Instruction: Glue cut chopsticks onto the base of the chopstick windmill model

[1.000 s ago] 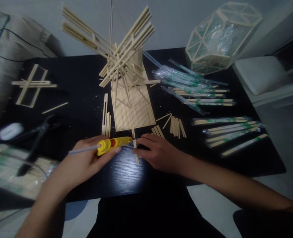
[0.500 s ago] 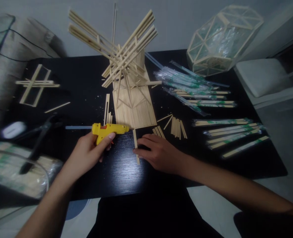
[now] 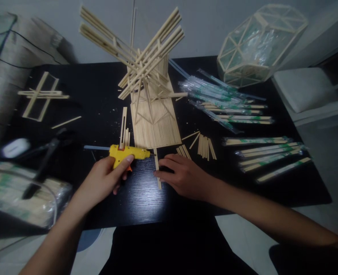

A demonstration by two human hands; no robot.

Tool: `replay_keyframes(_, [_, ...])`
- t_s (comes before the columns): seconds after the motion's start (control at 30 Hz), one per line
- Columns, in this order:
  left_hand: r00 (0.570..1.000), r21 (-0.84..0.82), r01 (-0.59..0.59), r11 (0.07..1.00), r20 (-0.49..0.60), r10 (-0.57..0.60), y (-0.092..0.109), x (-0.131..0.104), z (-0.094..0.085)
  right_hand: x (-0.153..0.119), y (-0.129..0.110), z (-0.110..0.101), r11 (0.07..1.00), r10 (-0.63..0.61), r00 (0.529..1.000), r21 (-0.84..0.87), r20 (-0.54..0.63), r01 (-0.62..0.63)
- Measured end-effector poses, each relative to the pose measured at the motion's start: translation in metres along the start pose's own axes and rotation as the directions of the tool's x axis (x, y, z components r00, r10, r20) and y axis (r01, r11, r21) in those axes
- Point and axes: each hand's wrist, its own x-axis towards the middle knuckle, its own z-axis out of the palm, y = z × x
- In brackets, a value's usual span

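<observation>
My left hand (image 3: 108,172) is wrapped round a yellow hot glue gun (image 3: 128,153), with a clear glue stick (image 3: 96,148) poking from its back end. The gun's nozzle points right, at the upper part of a thin wooden stick (image 3: 158,173). My right hand (image 3: 178,172) pinches that stick between thumb and fingers over the black table. Just beyond both hands stands a windmill model (image 3: 157,130) of wooden sticks, with a slatted base and crossed blades.
Short cut sticks (image 3: 204,147) lie right of the base. Wrapped chopsticks (image 3: 269,152) and plastic sleeves (image 3: 209,93) spread over the right side of the black table (image 3: 94,114). A stick frame (image 3: 41,95) lies left, near black cutters (image 3: 47,156). A polyhedral lantern-like frame (image 3: 260,46) stands at back right.
My left hand has moved the glue gun slightly right and down, so its nozzle is now beside the stick. My right hand keeps its place on the stick.
</observation>
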Motion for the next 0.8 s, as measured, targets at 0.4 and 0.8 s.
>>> replay_keyframes(0.4, [0.998, 0.075, -0.033, 0.997, -0.057, 0.037, 0.0, -0.015, 0.007, -0.002, 0.0, 0.0, 1.0, 0.009, 0.999, 0.008, 0.052, -0.01])
replay_keyframes(0.8, [0.941, 0.24, -0.132, 0.962, -0.275, 0.198, 0.008, -0.005, 0.01, 0.0, 0.0, 0.0, 1.0, 0.007, 1.0, 0.007, 0.021, -0.007])
